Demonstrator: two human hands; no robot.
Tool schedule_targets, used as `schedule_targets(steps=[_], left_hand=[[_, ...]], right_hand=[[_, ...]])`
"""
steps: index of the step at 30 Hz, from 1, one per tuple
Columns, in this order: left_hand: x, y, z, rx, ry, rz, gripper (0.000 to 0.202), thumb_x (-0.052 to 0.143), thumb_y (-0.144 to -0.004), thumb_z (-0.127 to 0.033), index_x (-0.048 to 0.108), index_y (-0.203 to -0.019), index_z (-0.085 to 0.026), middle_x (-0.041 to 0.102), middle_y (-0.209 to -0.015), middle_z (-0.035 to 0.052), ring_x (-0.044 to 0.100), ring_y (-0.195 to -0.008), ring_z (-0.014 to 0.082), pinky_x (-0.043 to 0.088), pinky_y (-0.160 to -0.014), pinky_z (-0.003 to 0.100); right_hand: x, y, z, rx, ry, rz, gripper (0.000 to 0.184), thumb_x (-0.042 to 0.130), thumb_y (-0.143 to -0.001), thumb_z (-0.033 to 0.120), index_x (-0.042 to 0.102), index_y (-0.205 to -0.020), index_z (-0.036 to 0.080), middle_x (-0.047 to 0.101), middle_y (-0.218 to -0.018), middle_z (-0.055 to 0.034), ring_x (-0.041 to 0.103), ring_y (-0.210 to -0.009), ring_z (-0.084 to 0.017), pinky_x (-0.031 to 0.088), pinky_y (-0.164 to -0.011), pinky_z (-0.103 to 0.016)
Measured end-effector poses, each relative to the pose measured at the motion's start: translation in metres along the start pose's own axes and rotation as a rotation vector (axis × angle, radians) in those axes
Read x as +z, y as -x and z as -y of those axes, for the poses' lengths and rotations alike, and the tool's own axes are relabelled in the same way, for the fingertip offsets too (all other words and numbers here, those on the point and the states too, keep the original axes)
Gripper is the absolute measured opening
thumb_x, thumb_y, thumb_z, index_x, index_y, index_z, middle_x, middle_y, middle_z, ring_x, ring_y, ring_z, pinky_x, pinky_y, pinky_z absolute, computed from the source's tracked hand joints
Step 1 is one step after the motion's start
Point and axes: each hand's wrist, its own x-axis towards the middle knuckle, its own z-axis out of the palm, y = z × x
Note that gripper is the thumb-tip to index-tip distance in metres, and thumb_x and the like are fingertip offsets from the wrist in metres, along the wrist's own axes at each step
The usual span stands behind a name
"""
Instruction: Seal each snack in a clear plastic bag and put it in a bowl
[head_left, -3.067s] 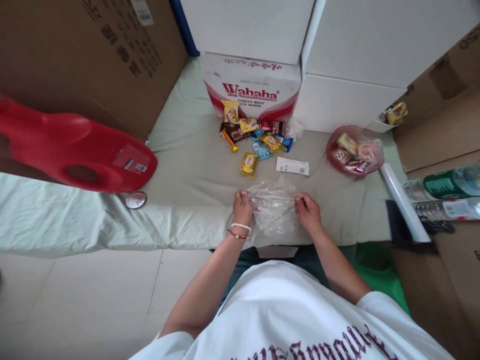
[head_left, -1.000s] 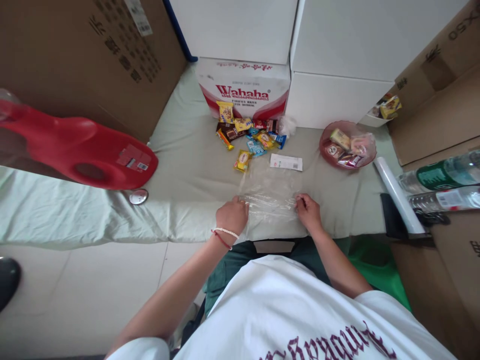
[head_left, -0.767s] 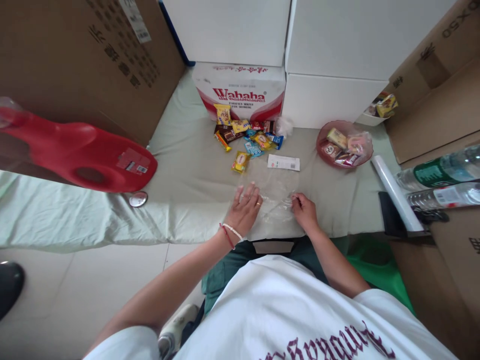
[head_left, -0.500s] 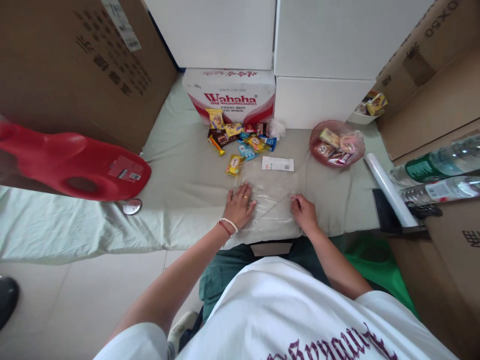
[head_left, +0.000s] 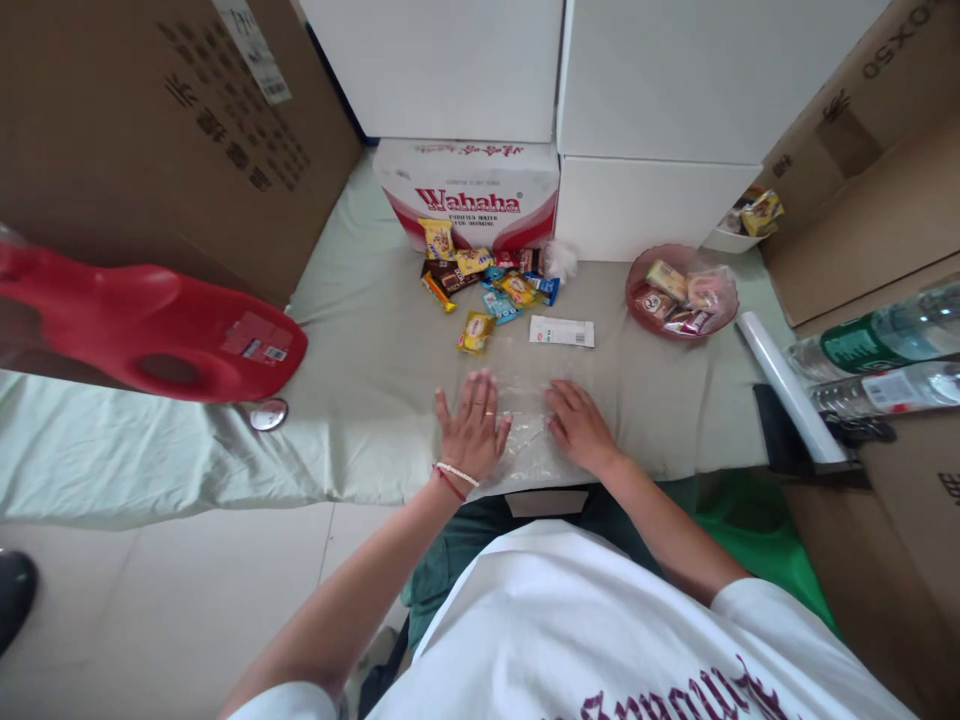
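A clear plastic sheet or bag (head_left: 529, 440) lies flat on the cloth-covered table in front of me; its outline is hard to make out. My left hand (head_left: 472, 430) rests palm down on its left side, fingers spread. On its right side my right hand (head_left: 581, 425) lies flat, fingers stretched out and holding nothing. Just beyond them are a yellow wrapped snack (head_left: 475, 332) and a white printed packet (head_left: 561, 331). Behind these sits a loose pile of wrapped snacks (head_left: 517, 288), next to a crumpled clear plastic lump (head_left: 560, 260).
A reddish bowl (head_left: 640, 318) of packaged snacks stands right, near a white roll (head_left: 791, 390) and plastic bottles (head_left: 892, 335). A red jug (head_left: 187, 345) and a small round metallic object (head_left: 268, 414) are left. A Wahaha carton (head_left: 465, 185) and white boxes (head_left: 652, 80) line the back.
My right hand has gone from a pinch at the plastic's right edge to lying flat, further left. My left hand's fingers have spread, and it sits slightly nearer me.
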Motion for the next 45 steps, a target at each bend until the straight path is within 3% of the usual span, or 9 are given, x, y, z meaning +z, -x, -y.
schedule_targets(steps=[5, 10, 15, 20, 24, 29, 35, 39, 45], left_hand=[[0.007, -0.018, 0.020, 0.091, 0.062, 0.149, 0.062, 0.030, -0.109, -0.045, 0.032, -0.167, -0.026, 0.028, -0.175, 0.0107, 0.025, -0.164, 0.0287, 0.002, -0.131, 0.068], [0.016, -0.010, 0.036, -0.066, 0.039, 0.165, 0.075, 0.033, -0.106, -0.055, 0.023, -0.170, -0.016, 0.020, -0.176, 0.0183, 0.020, -0.164, 0.0363, 0.007, -0.127, 0.074], [0.013, -0.006, 0.034, -0.115, 0.031, 0.160, 0.081, 0.032, -0.105, -0.059, 0.024, -0.168, -0.010, 0.016, -0.176, 0.0205, 0.019, -0.164, 0.0371, 0.005, -0.127, 0.074], [0.014, -0.007, 0.034, -0.106, 0.039, 0.151, 0.080, 0.031, -0.105, -0.060, 0.024, -0.169, -0.012, 0.018, -0.176, 0.0185, 0.018, -0.165, 0.0357, 0.006, -0.128, 0.074], [0.015, -0.006, 0.035, -0.108, 0.057, 0.140, 0.080, 0.032, -0.105, -0.060, 0.023, -0.169, -0.013, 0.018, -0.176, 0.0182, 0.018, -0.165, 0.0355, 0.005, -0.128, 0.073], [0.014, -0.007, 0.036, -0.109, 0.108, 0.144, 0.081, 0.032, -0.105, -0.060, 0.022, -0.170, -0.013, 0.017, -0.177, 0.0172, 0.017, -0.165, 0.0339, 0.000, -0.129, 0.070], [0.017, -0.007, 0.038, -0.104, 0.141, 0.118, 0.079, 0.029, -0.105, -0.058, 0.022, -0.170, -0.013, 0.017, -0.177, 0.0173, 0.015, -0.166, 0.0339, -0.003, -0.129, 0.069], [0.017, -0.007, 0.038, -0.108, 0.123, 0.133, 0.073, 0.030, -0.105, -0.045, 0.022, -0.169, -0.011, 0.017, -0.177, 0.0171, 0.016, -0.165, 0.0318, -0.001, -0.129, 0.069], [0.014, -0.006, 0.036, -0.102, 0.107, 0.128, 0.071, 0.031, -0.103, -0.037, 0.024, -0.169, -0.012, 0.018, -0.177, 0.0164, 0.016, -0.166, 0.0297, 0.001, -0.130, 0.067]], right_hand=[[0.009, 0.013, -0.018, -0.066, 0.011, 0.138, 0.046, 0.050, -0.105, 0.032, 0.062, -0.148, 0.022, 0.052, -0.162, -0.0130, 0.041, -0.153, -0.031, 0.034, -0.126, -0.058], [-0.025, 0.012, -0.064, 0.120, 0.039, -0.063, 0.039, 0.048, -0.102, 0.034, 0.074, -0.130, 0.024, 0.069, -0.138, -0.0156, 0.059, -0.131, -0.034, 0.048, -0.111, -0.061], [-0.045, -0.082, -0.074, 0.130, 0.123, -0.146, 0.038, 0.050, -0.098, 0.027, 0.073, -0.127, 0.019, 0.072, -0.121, -0.0175, 0.061, -0.116, -0.035, 0.049, -0.105, -0.056], [-0.016, -0.203, -0.046, -0.040, 0.199, -0.100, 0.056, 0.058, -0.095, 0.018, 0.055, -0.151, 0.015, 0.052, -0.155, -0.0201, 0.045, -0.141, -0.037, 0.039, -0.117, -0.056], [-0.009, -0.245, -0.049, 0.016, 0.162, -0.104, 0.041, 0.044, -0.103, 0.021, 0.066, -0.138, 0.017, 0.068, -0.132, -0.0193, 0.058, -0.127, -0.035, 0.045, -0.108, -0.054], [-0.040, -0.206, -0.068, 0.279, -0.252, -0.320, 0.043, 0.054, -0.099, 0.049, 0.069, -0.124, 0.018, 0.074, -0.110, -0.0129, 0.069, -0.104, -0.030, 0.056, -0.092, -0.048], [-0.036, -0.097, -0.032, 0.438, -0.919, 0.273, 0.054, 0.075, -0.081, 0.057, 0.071, -0.124, 0.024, 0.077, -0.104, -0.0078, 0.074, -0.091, -0.026, 0.062, -0.079, -0.043], [-0.016, -0.069, -0.004, 0.354, -0.457, 0.241, 0.045, 0.065, -0.091, 0.051, 0.073, -0.125, 0.021, 0.074, -0.111, -0.0133, 0.070, -0.103, -0.030, 0.061, -0.088, -0.049], [-0.006, -0.071, 0.012, -0.153, 0.146, 0.199, 0.059, 0.074, -0.092, 0.039, 0.062, -0.147, 0.025, 0.057, -0.153, -0.0141, 0.041, -0.146, -0.039, 0.036, -0.122, -0.059]])
